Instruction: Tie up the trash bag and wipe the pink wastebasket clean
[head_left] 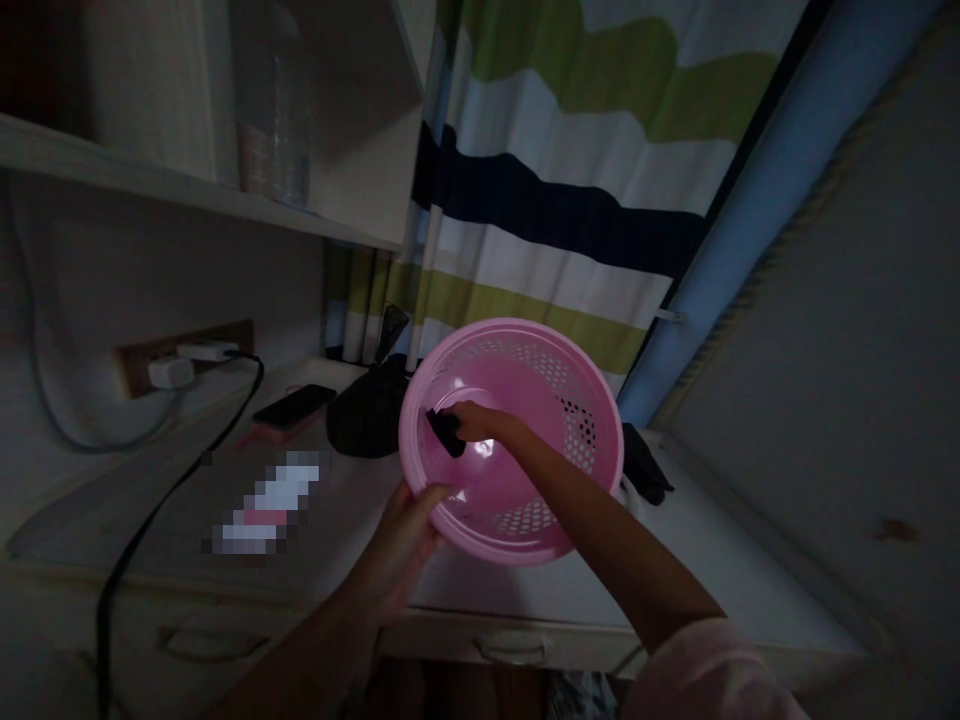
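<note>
A round pink plastic basket with perforated sides is tilted so that its inside faces me, above the desktop. At its lower left, my left hand grips the rim, with the thumb over the edge. My right hand reaches inside the basket and is closed on a small black item, held close to the left inner wall. Its exact kind is too dark to make out. Part of the basket's inside is covered by my right forearm.
A black bag stands left of the basket, and a dark item lies to its right. A phone rests near the wall socket. A black cable crosses the left side. Behind hangs a striped curtain; a shelf juts out upper left.
</note>
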